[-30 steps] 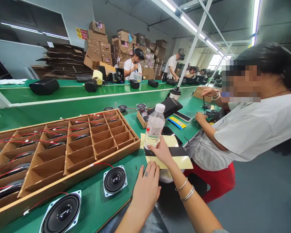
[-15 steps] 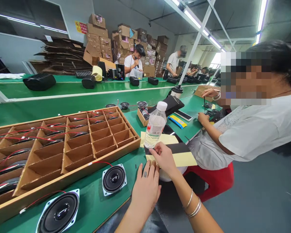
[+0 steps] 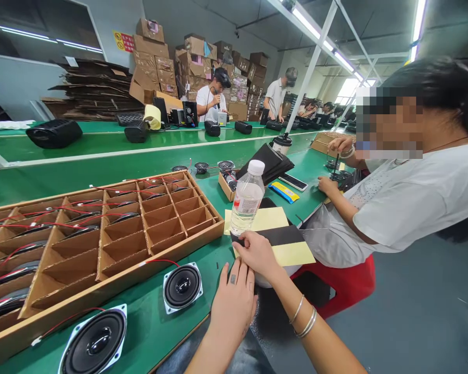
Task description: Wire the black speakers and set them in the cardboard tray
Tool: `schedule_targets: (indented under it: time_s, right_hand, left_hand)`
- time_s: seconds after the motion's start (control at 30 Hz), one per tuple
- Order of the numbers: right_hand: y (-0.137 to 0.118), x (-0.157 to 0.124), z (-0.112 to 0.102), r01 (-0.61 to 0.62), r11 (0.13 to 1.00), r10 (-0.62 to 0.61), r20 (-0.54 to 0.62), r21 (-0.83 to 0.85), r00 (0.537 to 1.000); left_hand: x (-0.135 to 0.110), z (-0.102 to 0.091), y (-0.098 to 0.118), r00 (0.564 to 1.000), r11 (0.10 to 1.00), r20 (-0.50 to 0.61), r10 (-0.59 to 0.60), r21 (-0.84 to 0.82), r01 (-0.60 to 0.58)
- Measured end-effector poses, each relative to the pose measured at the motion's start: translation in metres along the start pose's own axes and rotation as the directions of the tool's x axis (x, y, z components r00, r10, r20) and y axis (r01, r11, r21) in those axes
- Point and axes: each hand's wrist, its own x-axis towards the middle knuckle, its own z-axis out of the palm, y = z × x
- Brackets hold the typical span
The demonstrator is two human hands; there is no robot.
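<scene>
My left hand (image 3: 236, 296) lies flat with its fingers stretched out, fingertips on the near left edge of a yellow backing sheet (image 3: 294, 254). A black strip (image 3: 283, 235) covers the upper part of that sheet. Bent over the strip's left end is my right hand (image 3: 257, 254), its thumb and forefinger closed there; the fingertips are partly hidden. Just behind stands a clear water bottle (image 3: 247, 200) with a white cap. Another yellow sheet (image 3: 271, 218) is beneath and behind it. A square-framed speaker (image 3: 183, 286) lies left of my left hand.
A divided cardboard box (image 3: 179, 244) holds several speakers with red wires. Nearer me is a larger-looking speaker (image 3: 95, 340). Beyond the bottle lie black sheets (image 3: 265, 166), a yellow-blue packet (image 3: 284, 191) and a phone (image 3: 293, 182). A co-worker (image 3: 409, 202) sits at the right.
My right hand has shifted slightly left along the black strip. My left hand stays nearly in place. The camera view has turned a little.
</scene>
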Motion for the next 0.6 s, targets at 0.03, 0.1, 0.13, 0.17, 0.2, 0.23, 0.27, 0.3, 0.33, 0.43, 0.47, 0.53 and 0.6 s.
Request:
schedule_targets:
  time_s: [0.03,0.1,0.13,0.17,0.2,0.23,0.27,0.3,0.33,0.43,0.47,0.53,0.6]
  right_hand:
    - [-0.001,0.000,0.000,-0.003,1.000,0.003,0.003,0.004,1.000]
    - [-0.001,0.001,0.001,-0.016,1.000,0.016,0.001,0.017,1.000]
    - [0.000,0.001,0.002,-0.020,0.999,0.020,-0.004,0.029,1.000]
    - [0.001,0.001,0.003,-0.021,0.999,0.021,-0.010,0.046,1.000]
    - [0.003,0.001,0.004,-0.017,0.998,0.018,-0.016,0.067,1.000]
    - [0.005,0.001,0.004,-0.007,0.996,0.009,-0.020,0.091,1.000]
    - [0.008,0.001,0.003,0.009,0.993,-0.007,-0.020,0.117,1.000]
    - [0.010,0.001,0.002,0.034,0.989,-0.032,-0.014,0.143,0.999]
    - [0.013,0.001,-0.001,0.067,0.983,-0.068,0.001,0.170,0.998]
    - [0.020,0.003,-0.012,0.195,0.951,-0.222,0.093,0.242,0.971]
    - [0.022,0.004,-0.016,0.236,0.936,-0.276,0.128,0.262,0.953]
    - [0.026,0.008,-0.021,0.304,0.907,-0.365,0.181,0.292,0.913]
    - [0.030,0.011,-0.022,0.356,0.882,-0.426,0.199,0.309,0.882]
  left_hand:
    - [0.000,0.000,0.000,1.000,1.000,0.002,0.000,0.000,0.000]
    - [0.000,-0.001,0.000,1.000,1.000,0.006,0.000,0.001,0.000]
    - [0.000,-0.001,-0.001,1.000,1.000,0.007,0.001,0.001,-0.001]
    - [0.000,-0.001,-0.001,1.000,1.000,0.009,0.003,0.002,-0.003]
    - [0.000,-0.001,-0.001,1.000,1.000,0.011,0.006,0.002,-0.006]
    - [-0.001,-0.001,-0.001,1.000,1.000,0.012,0.008,0.002,-0.008]
    - [-0.001,-0.001,-0.001,1.000,1.000,0.013,0.010,0.003,-0.010]
    - [-0.001,-0.002,-0.001,1.000,1.000,0.013,0.010,0.003,-0.011]
    - [-0.001,-0.002,-0.001,1.000,1.000,0.012,0.010,0.004,-0.010]
    - [0.000,-0.002,0.000,1.000,1.000,0.017,0.004,0.002,-0.004]
    - [0.001,-0.003,0.000,1.000,1.000,0.020,0.001,0.002,-0.001]
    - [0.002,-0.003,0.000,1.000,1.000,0.025,-0.004,0.001,0.004]
    - [0.002,-0.004,0.000,1.000,1.000,0.029,-0.009,0.001,0.009]
